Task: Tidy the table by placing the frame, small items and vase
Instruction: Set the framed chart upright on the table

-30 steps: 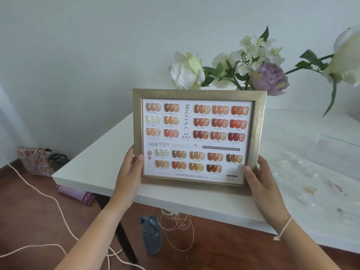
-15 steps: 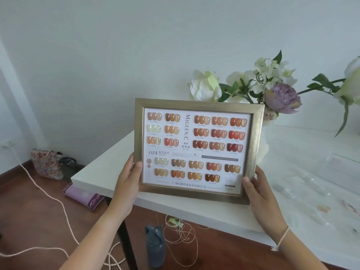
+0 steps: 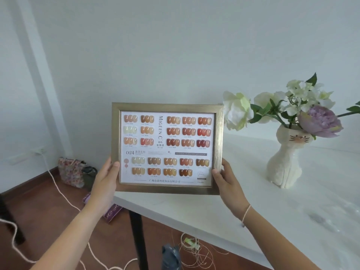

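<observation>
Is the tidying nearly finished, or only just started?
Early on, it seems. Nothing looks placed yet. The frame is held upright in the air by the left hand and right hand, over the table's corner. The cat-shaped vase awaits, and small items are too blurred to judge.

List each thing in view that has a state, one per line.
Frame: upright, held in the air over the table's corner, print facing the camera.
Left hand: gripping the frame's lower left edge.
Right hand: gripping the frame's lower right edge.
Vase: standing upright on the table, holding flowers.
Bag: on the floor against the wall.
</observation>
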A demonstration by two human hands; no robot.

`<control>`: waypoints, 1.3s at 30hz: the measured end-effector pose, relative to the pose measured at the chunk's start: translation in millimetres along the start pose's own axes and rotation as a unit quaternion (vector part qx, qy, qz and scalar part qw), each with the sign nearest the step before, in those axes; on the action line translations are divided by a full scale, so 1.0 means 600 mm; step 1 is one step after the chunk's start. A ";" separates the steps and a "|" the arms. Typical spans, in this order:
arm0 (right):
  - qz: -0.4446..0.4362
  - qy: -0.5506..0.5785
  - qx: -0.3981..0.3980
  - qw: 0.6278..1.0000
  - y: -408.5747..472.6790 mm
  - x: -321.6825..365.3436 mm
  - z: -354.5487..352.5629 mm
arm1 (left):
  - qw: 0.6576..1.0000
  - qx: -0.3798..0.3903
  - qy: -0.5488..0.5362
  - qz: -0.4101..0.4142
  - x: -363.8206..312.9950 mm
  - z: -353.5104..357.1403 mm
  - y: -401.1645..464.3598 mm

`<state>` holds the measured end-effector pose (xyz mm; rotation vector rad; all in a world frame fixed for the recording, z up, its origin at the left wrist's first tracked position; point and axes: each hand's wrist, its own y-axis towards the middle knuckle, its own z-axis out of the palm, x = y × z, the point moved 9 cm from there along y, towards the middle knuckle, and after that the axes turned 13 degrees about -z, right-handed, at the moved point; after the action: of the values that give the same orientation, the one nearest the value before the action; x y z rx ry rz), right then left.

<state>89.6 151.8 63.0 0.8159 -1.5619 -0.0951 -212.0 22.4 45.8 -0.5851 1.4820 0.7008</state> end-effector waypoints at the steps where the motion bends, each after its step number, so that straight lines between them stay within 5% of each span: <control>1: -0.001 0.004 0.003 1.000 0.014 -0.003 0.010 | 1.000 -0.010 0.010 -0.003 -0.001 -0.010 0.013; 16: 0.009 0.018 -0.002 1.000 0.189 -0.094 0.036 | 0.999 0.053 -0.003 0.002 -0.019 0.055 0.168; 39: 0.026 -0.023 -0.134 0.990 0.224 -0.221 -0.182 | 0.990 0.144 -0.001 0.008 0.032 0.339 0.217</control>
<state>120.7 366.4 41.3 0.5657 -1.5710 -0.2812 -169.2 260.6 39.9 -0.3513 1.5524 0.4857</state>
